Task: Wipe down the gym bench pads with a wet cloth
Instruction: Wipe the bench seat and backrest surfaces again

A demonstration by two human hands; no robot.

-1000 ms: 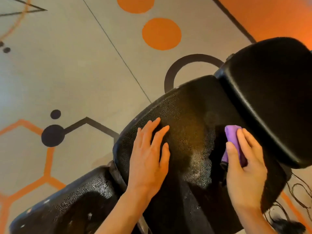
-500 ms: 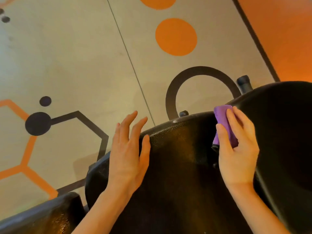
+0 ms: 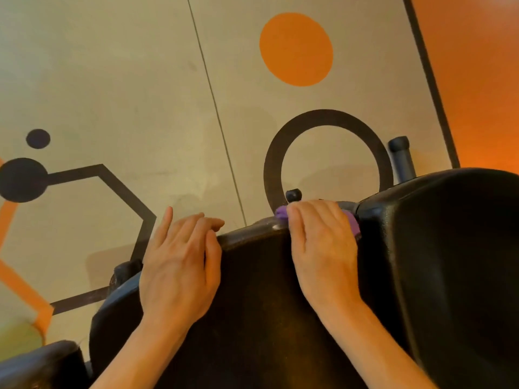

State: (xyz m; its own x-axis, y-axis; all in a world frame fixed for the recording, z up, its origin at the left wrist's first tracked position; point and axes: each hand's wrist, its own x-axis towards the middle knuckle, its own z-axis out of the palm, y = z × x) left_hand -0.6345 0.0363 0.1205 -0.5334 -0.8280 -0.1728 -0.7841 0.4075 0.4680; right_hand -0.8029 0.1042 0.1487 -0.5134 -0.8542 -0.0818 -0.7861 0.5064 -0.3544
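Right hand (image 3: 323, 248) grip on purple cloth (image 3: 281, 213) at bench pad (image 3: 252, 304) edge.

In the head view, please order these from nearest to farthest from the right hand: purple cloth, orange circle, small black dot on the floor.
1. purple cloth, under the right hand
2. orange circle, floor, straight beyond
3. small black dot, floor, far left

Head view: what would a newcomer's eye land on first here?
Two bare hands at the far edge of the black bench pad: the right hand presses a purple cloth over the edge, the left hand rests beside it. Behind, an orange circle and a black ring mark the floor.
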